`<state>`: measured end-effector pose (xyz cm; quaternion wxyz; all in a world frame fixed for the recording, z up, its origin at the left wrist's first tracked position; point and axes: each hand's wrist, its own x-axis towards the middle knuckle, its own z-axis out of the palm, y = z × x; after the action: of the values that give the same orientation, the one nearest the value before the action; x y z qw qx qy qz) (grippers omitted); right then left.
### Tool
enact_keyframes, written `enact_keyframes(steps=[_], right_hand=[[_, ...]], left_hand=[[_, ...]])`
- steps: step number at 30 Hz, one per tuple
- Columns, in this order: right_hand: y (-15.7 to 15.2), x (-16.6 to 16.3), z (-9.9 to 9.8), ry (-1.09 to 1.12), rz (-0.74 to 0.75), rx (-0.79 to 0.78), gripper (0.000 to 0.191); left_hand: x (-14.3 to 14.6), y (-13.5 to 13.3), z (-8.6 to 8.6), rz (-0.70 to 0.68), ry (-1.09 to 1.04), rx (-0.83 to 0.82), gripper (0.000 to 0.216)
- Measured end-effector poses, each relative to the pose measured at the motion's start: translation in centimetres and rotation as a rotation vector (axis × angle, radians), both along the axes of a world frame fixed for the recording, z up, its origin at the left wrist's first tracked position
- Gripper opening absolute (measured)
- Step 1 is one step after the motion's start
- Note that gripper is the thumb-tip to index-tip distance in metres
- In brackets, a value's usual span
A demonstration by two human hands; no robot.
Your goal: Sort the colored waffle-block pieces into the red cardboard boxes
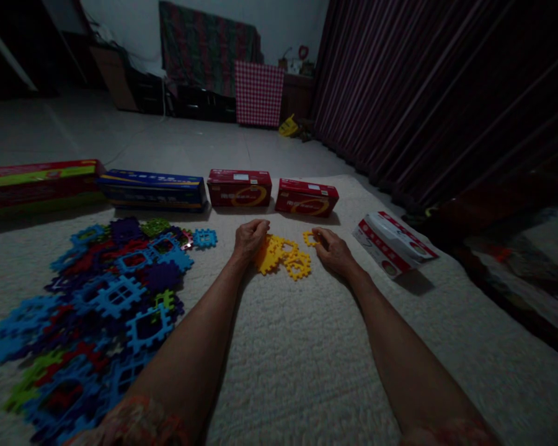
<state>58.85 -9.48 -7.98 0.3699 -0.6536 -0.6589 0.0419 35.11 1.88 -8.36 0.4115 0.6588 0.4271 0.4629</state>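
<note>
My left hand (252, 239) is closed, its fingers curled against the left side of a small cluster of yellow plastic interlocking pieces (273, 253). What lies inside those fingers is hidden. An open-framed yellow piece (298, 266) lies at the cluster's lower right. Across a small gap, my right hand (333, 250) pinches a single yellow interlocking piece (309, 239) by its right side. To the left spreads a big heap of blue, purple, red and green interlocking pieces (118, 296). One light-blue square piece (205, 238) sits at the heap's upper right edge.
Beyond my hands stand two red boxes (240, 188) (307, 198), a blue box (153, 191) and a long red-green box (41, 183). A white-and-red box (393, 243) rests at the right. All are on a pale quilted cover (297, 359). Dark curtains (400, 93) hang behind.
</note>
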Motion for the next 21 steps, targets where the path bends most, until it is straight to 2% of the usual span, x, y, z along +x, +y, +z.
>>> enact_keyframes(steps=[5, 9, 13, 21], right_hand=[[-0.5, -1.8, 1.8, -0.004, -0.026, 0.111, 0.029], [-1.2, -4.0, 4.1, -0.065, 0.104, -0.103, 0.014], [-1.8, -5.0, 5.2, -0.141, 0.157, -0.311, 0.012], [-2.1, -4.9, 5.1, -0.098, 0.19, -0.371, 0.006]], left_hand=[[0.1, 0.0, 0.0, 0.01, -0.013, -0.005, 0.029], [0.1, 0.0, 0.0, 0.007, -0.036, -0.018, 0.029], [0.1, -0.2, 0.2, 0.009, -0.038, -0.038, 0.028], [0.0, -0.4, 0.5, -0.002, -0.038, -0.034, 0.03]])
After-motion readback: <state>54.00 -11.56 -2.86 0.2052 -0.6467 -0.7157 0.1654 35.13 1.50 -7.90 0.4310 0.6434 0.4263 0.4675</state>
